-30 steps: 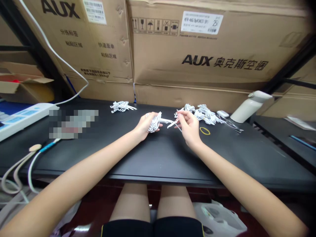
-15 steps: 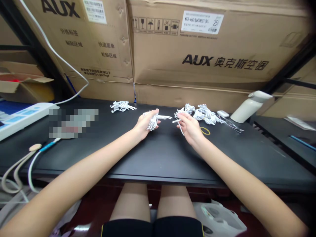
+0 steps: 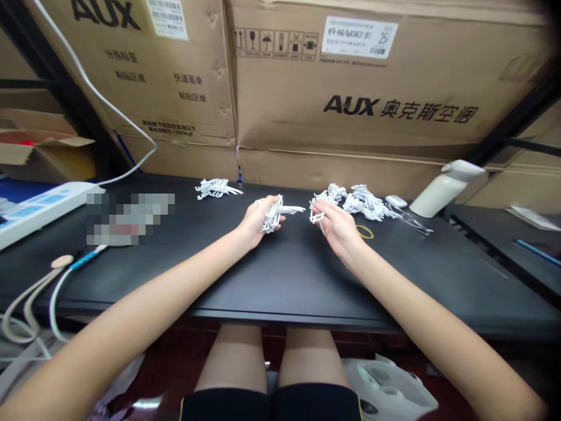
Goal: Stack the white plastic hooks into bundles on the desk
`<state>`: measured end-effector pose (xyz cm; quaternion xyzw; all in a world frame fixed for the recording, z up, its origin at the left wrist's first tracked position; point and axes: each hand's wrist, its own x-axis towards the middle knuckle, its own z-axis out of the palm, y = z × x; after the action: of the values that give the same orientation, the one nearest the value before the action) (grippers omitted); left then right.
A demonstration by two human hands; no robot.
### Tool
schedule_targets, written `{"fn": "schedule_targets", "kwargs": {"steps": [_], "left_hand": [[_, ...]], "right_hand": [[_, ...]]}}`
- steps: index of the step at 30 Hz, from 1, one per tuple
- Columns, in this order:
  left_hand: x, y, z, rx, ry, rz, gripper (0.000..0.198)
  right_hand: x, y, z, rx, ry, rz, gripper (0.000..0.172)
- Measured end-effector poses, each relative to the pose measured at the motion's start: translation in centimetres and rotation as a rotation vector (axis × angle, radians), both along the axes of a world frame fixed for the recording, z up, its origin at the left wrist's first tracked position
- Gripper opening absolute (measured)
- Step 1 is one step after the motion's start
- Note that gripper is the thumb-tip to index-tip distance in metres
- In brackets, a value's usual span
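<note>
My left hand (image 3: 258,222) is closed around a bundle of thin white hooks (image 3: 272,215), with curled ends at the palm and straight ends pointing right. Across a small gap, my right hand (image 3: 336,225) pinches a white hook (image 3: 316,218) between thumb and fingers; whether it holds more than one I cannot tell. Just behind the right hand lies a loose heap of similar white hooks (image 3: 336,192), partly covered by the fingers. Beside it is another white pile (image 3: 366,204). A separate bunch of white hooks (image 3: 214,188) rests at the back, left of my left hand.
A yellow rubber band (image 3: 364,232) lies right of my right hand. Farther right are a small white case (image 3: 395,202), glasses (image 3: 412,222) and a tilted cream bottle (image 3: 445,190). Large cardboard boxes (image 3: 280,117) wall the table's back. A white power strip (image 3: 48,210) sits left.
The hook in my right hand has turned: its long shank hung down and its end pointed left before; now it sits closer to the fingertips. My left hand has barely moved.
</note>
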<state>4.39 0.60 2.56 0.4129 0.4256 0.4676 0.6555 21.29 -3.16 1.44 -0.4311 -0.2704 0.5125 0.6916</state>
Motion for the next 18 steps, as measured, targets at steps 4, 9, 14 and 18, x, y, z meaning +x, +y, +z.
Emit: {"fn": "schedule_targets", "kwargs": {"steps": [4, 9, 14, 18], "left_hand": [[-0.02, 0.06, -0.15, 0.026, 0.018, -0.004, 0.026], [0.01, -0.06, -0.34, 0.049, 0.041, -0.022, 0.027], [0.05, -0.28, -0.39, 0.097, 0.079, -0.052, 0.028], [0.15, -0.48, -0.48, 0.131, 0.115, -0.083, 0.031]], "right_hand": [[0.11, 0.22, -0.23, 0.001, -0.006, -0.021, 0.014], [-0.14, 0.15, -0.12, 0.015, -0.004, 0.065, 0.011], [-0.41, -0.33, 0.23, 0.019, -0.02, 0.174, 0.006], [-0.36, -0.5, 0.29, 0.02, -0.077, 0.178, 0.008]]}}
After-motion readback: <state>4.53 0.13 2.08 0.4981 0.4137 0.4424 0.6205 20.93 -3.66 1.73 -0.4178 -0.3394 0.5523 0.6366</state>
